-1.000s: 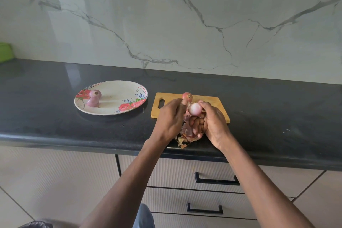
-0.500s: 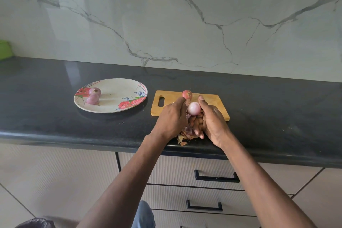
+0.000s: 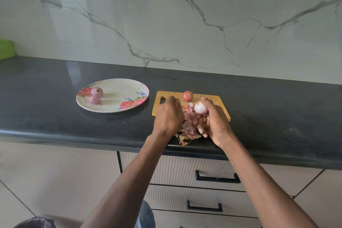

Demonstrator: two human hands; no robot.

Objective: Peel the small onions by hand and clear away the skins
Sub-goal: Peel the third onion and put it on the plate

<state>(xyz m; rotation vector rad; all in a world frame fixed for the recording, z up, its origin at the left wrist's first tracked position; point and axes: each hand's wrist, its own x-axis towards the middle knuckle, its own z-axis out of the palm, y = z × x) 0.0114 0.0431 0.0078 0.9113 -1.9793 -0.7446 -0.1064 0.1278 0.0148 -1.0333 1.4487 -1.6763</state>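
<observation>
Our floral plate (image 3: 118, 87) holds two peeled onions (image 3: 95, 96). Our right hand (image 3: 214, 122) grips a pale onion (image 3: 200, 108) above the skins (image 3: 187, 127); our left hand (image 3: 169, 116) hides its fingers, grip unclear. An unpeeled onion (image 3: 188, 96) sits on the wooden board (image 3: 212, 99)

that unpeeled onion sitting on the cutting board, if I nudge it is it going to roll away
Probably yes. The unpeeled onion looks nearly round and rests free on the flat wooden cutting board, with nothing against it, so a nudge would likely send it rolling. Its dry papery skin may slip or flake under the fingers. It looks small and firm, so likely light and easy to pinch.
</observation>
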